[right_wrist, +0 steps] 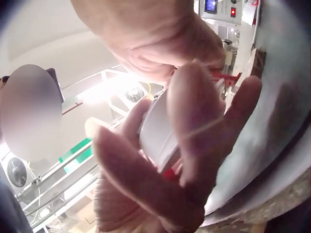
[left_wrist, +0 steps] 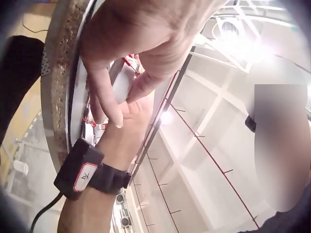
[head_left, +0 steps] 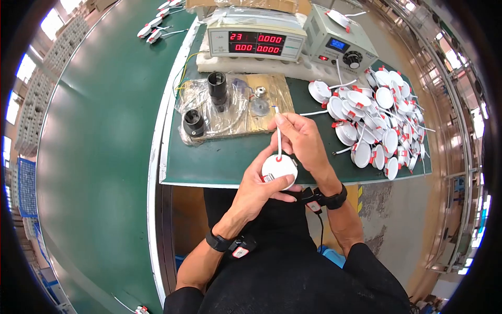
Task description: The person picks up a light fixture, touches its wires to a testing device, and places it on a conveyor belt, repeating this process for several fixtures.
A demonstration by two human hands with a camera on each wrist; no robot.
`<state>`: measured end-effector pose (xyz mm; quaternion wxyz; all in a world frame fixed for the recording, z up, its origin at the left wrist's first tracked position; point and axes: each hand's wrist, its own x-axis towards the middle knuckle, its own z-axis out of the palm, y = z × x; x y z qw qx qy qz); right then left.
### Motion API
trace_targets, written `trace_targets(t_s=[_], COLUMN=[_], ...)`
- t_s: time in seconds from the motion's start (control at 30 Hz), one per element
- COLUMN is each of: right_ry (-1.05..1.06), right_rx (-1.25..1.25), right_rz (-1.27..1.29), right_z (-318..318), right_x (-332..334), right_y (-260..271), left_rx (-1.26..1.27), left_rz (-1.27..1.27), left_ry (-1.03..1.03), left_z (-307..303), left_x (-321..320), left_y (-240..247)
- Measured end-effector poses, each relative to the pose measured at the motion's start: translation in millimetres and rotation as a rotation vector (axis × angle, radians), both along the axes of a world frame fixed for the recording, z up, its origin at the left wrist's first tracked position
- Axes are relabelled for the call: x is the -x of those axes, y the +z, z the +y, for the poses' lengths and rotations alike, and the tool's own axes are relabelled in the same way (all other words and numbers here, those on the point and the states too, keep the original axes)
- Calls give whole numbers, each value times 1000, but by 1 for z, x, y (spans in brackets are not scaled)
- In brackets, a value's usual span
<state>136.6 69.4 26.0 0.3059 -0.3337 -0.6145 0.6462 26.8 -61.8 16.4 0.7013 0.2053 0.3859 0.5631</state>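
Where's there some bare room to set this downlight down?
The long green surface is bare through its middle, between the far downlights and the near one. Workbench: a smaller strip between plastic-wrapped board and front edge, left of the left hand. Crowded: its right side, with piled downlights, and its back, with the digital meter.

At the far edge of the green-topped bench (head_left: 225, 165), a boxy white meter (head_left: 256, 43) stands left of a grey metal box (head_left: 320, 37). Before the meter, near the left edge, a flat wooden board (head_left: 278, 93) carries two black cylindrical sockets (head_left: 217, 90). A heap of round white lamps (head_left: 361, 154) lies toward the right edge. One round white corded lamp (head_left: 276, 166) is in the left hand (head_left: 253, 186), at the near edge.
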Motion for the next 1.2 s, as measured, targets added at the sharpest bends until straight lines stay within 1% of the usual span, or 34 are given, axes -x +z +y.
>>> trace_targets(t_s=[0.13, 0.27, 0.4, 0.53, 0.8, 1.0, 1.07, 1.2], right_ry=[71, 56, 69, 108, 65, 55, 49, 90], right_rx=[79, -44, -83, -35, -82, -128, -91, -97], right_rz=[-157, -287, -319, -324, -372, -319, -335, -332], right_z=[15, 35, 48, 57, 51, 53, 50, 53], right_x=[9, 17, 23, 22, 22, 24, 20, 21], right_y=[4, -4, -6, -16, -2, -9, 1, -5], left_rx=[35, 52, 31, 54, 43, 34, 27, 38], left_rz=[-46, -114, -126, -137, -135, -140, -144, -121], left_ry=[-79, -119, -147, -202, -228, -227, -236, -236], left_z=[13, 30, 42, 46, 48, 49, 50, 46], left_x=[8, 20, 26, 31, 28, 26, 26, 26], left_y=[-4, 4, -2, 3, 3, 4, 7, 9])
